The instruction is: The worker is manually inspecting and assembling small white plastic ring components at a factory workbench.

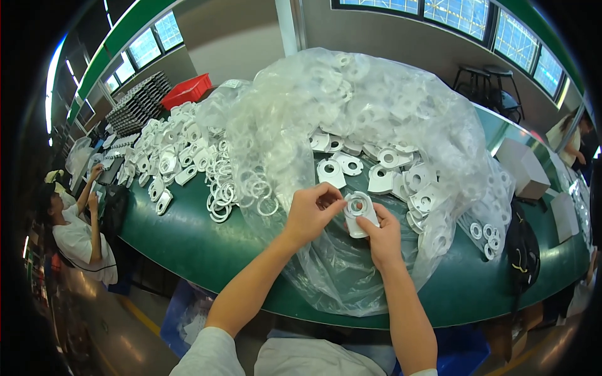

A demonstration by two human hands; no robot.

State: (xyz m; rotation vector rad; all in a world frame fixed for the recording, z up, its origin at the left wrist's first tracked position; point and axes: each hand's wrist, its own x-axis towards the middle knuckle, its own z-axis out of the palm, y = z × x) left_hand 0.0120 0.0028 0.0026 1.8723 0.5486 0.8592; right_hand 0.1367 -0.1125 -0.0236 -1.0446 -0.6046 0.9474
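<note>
In front of me, above the clear plastic sheet, my right hand (384, 238) grips a white plastic plate with a round hole (356, 228), its thumb across the lower face. My left hand (311, 212) is at the plate's upper left edge, thumb and fingertips pinched together; whether something small sits between them cannot be made out. A ring shape shows around the plate's hole. Just beyond my hands, similar white plates (330, 172) lie in the mouth of a big clear plastic bag (276, 119) heaped with more of them.
Loose white rings (221, 203) and a pile of white plates (169, 156) cover the green table (188, 241) to the left. A red bin (187, 91) stands behind. White boxes (522, 168) and a black bag (523, 241) are at right. Another person (78, 232) works at far left.
</note>
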